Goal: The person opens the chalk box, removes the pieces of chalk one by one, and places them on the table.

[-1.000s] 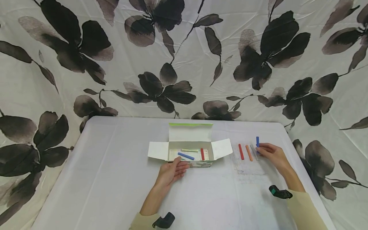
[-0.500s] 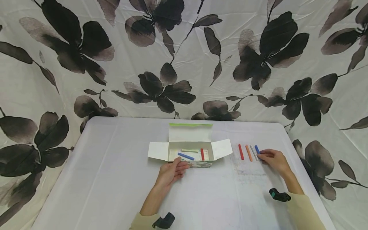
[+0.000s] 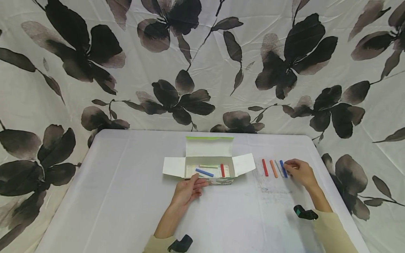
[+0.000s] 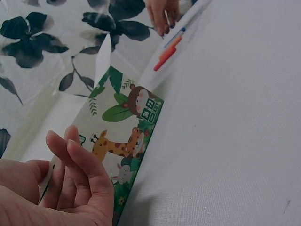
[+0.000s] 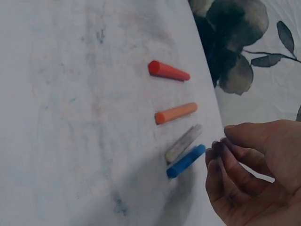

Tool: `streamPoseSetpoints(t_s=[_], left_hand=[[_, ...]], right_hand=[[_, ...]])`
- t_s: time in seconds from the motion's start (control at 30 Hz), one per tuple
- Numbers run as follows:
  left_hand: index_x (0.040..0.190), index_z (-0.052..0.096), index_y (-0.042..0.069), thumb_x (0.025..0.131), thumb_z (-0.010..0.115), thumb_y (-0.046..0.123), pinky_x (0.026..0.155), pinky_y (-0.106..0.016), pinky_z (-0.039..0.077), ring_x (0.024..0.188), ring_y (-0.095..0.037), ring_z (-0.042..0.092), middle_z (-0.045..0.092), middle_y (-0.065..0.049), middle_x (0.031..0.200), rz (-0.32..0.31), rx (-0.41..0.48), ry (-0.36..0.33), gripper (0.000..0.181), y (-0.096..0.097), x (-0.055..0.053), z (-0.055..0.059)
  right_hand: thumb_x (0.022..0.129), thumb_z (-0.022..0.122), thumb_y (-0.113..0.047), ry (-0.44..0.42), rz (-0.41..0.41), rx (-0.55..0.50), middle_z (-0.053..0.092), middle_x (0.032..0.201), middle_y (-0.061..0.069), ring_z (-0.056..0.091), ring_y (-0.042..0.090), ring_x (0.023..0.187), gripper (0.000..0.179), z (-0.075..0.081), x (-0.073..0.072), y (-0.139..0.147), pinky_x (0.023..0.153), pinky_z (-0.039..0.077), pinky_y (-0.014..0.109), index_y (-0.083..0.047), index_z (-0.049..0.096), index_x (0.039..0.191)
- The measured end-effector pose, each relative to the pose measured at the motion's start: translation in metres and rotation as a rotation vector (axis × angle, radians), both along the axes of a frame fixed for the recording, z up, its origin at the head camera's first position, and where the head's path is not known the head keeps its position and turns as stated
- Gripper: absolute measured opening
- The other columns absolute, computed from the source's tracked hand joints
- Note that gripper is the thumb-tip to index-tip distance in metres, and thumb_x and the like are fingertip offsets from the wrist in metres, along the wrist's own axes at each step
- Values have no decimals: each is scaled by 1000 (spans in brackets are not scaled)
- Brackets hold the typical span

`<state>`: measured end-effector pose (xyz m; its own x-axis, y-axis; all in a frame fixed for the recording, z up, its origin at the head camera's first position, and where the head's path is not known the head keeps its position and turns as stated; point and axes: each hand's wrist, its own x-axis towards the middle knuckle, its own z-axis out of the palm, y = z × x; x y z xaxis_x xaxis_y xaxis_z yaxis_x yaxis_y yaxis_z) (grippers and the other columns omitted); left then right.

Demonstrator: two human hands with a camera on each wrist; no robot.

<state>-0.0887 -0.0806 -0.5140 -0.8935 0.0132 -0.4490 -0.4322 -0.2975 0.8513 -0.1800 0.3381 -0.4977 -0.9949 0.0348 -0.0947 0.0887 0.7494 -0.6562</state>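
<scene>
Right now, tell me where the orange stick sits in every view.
Head: right of centre, the orange stick, second from left in the row.
Left wrist: near the top, right of centre.
Right wrist: right of centre, about mid-height.
Shared landmark: the red stick beside it.

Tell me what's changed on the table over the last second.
The blue stick outside the box, held upright a second ago, has come down flat beside the gray stick. The right hand has let go of it; whether a fingertip still touches its end, I can't tell. Unchanged: the left hand gripping the open box, the orange stick lying there.
</scene>
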Motion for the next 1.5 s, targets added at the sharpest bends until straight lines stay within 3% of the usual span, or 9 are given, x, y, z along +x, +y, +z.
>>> streamPoseSetpoints(t_s=[0.13,0.33,0.53,0.73,0.83,0.93,1.1,1.4,1.5], left_hand=[[114,70,-10,106,58,35,68,-21,55,75,-7,63,77,-11,103,-3,2,8,47,-1,-1,0],[115,69,-11,107,57,34,68,-21,55,78,-8,65,77,-11,104,-7,7,10,47,-3,-3,1],[115,70,-10,107,58,34,69,-21,56,79,-9,67,77,-12,104,-8,12,4,47,-3,-5,1],[113,70,-10,107,58,33,71,-20,57,81,-9,70,77,-12,102,-12,21,6,46,-3,-6,0],[114,70,-11,107,57,33,71,-20,57,81,-10,70,77,-11,102,-15,23,8,46,-3,-7,0],[114,69,-11,107,58,33,70,-20,57,81,-9,70,77,-11,102,-12,19,6,46,-3,-7,1],[115,69,-11,107,58,33,71,-20,57,82,-10,70,77,-12,103,-5,15,4,47,-3,-7,4],[115,69,-12,107,58,34,72,-20,57,85,-12,71,77,-12,103,-11,17,6,48,-4,-8,1],[115,69,-12,107,56,34,73,-20,58,86,-13,71,77,-12,103,-17,22,7,48,-4,-8,0]], right_hand=[[104,62,-22,-5,8,-65,69,112,25,65,29,94,37,11,-3,-12,71,55,19,9,63,124],[106,60,-31,-15,36,-162,68,121,26,66,36,107,45,28,-6,-28,89,59,38,7,61,129],[106,61,-34,-12,112,-277,67,124,25,70,24,104,48,48,-10,-44,85,58,25,6,60,132],[105,62,-28,-3,156,-345,69,120,22,71,14,97,42,60,-13,-63,85,58,24,6,61,131],[105,63,-28,0,177,-353,70,119,21,71,13,96,41,65,-15,-73,86,58,24,5,62,130],[104,64,-28,8,208,-356,71,118,21,72,20,98,40,70,-18,-84,87,58,25,4,63,128],[103,65,-24,21,274,-372,68,119,27,71,35,103,36,74,-21,-103,90,58,31,4,64,125],[102,67,-16,-10,376,-449,69,116,26,70,31,101,29,70,-22,-136,86,59,32,6,65,121],[101,68,-13,1,417,-431,70,113,25,71,30,99,28,65,-23,-147,84,58,29,7,65,120]])
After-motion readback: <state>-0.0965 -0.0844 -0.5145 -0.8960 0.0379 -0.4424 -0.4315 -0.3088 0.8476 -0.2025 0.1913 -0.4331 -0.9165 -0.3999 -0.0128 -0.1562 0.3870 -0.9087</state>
